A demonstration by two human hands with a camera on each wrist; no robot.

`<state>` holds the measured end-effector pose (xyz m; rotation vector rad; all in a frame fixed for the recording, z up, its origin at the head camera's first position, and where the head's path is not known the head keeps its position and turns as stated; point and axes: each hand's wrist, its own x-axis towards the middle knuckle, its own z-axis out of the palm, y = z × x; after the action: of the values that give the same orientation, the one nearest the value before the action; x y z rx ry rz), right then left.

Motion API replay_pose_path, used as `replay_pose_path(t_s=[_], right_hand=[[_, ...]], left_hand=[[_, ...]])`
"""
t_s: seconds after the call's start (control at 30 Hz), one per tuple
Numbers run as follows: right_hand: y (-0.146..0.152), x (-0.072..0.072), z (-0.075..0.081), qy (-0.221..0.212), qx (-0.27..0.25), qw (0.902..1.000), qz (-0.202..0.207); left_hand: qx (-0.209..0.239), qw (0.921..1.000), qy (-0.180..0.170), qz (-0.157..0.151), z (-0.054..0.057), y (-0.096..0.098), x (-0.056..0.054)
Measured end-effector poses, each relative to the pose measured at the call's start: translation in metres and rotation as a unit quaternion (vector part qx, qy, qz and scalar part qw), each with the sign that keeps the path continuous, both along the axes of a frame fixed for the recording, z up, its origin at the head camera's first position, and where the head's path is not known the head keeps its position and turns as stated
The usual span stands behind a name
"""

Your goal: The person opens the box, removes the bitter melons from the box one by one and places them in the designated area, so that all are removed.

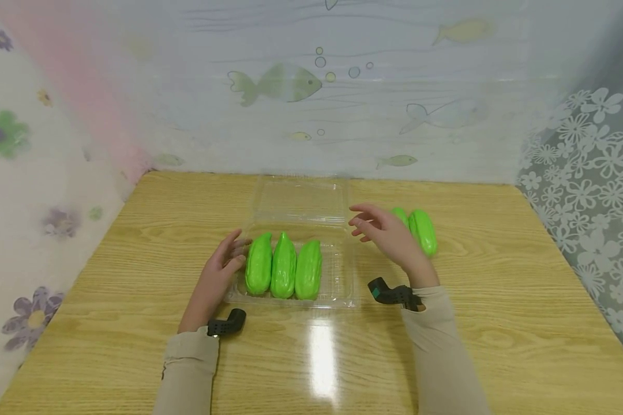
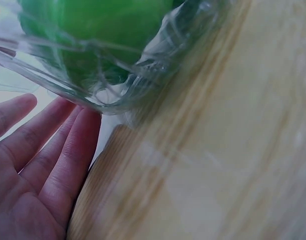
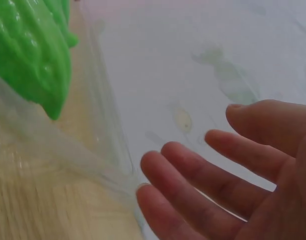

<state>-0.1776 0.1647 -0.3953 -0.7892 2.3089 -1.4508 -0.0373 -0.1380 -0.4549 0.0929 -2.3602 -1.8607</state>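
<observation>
A clear plastic clamshell box (image 1: 337, 276) lies on the table with its lid (image 1: 301, 196) folded back toward the wall. Three green toy bitter melons (image 1: 284, 268) lie side by side in its left and middle part. My left hand (image 1: 219, 271) is at the box's left side, its fingertips against the wall of the box in the left wrist view. Past the box's right edge hovers my right hand (image 1: 386, 233), fingers loosely bent and holding nothing. Two more green melons (image 1: 423, 232) lie right of it, one partly hidden behind that hand.
The wooden table (image 1: 498, 300) meets a fish-patterned curtain (image 1: 353, 115) at the back. A flower-printed wall covering (image 1: 26, 230) stands at the left, and a grey panel with white flowers (image 1: 597, 230) at the right. Black wrist cameras (image 1: 389, 293) sit on both wrists.
</observation>
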Motion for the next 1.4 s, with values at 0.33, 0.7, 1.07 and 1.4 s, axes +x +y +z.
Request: replay_pose_path(t_s=[0.33, 0.7, 1.07, 1.4], right_hand=[[-0.014, 0.018, 0.007, -0.004, 0.048, 0.9981, 0.038], [-0.016, 0.025, 0.001, 0.034, 0.115, 0.9898, 0.076], [-0.025, 0.042, -0.001, 0.012, 0.151, 0.982, 0.112], [-0.034, 0.045, -0.001, 0.041, 0.175, 0.9779, 0.106]], left_hand=[[-0.005, 1.0, 0.0, 0.006, 0.005, 0.006, 0.009], [-0.005, 0.9999, -0.001, 0.012, 0.008, 0.014, 0.016], [-0.017, 0.9998, -0.004, 0.011, 0.008, 0.014, 0.023], [-0.018, 0.9998, -0.004, 0.013, 0.009, 0.014, 0.021]])
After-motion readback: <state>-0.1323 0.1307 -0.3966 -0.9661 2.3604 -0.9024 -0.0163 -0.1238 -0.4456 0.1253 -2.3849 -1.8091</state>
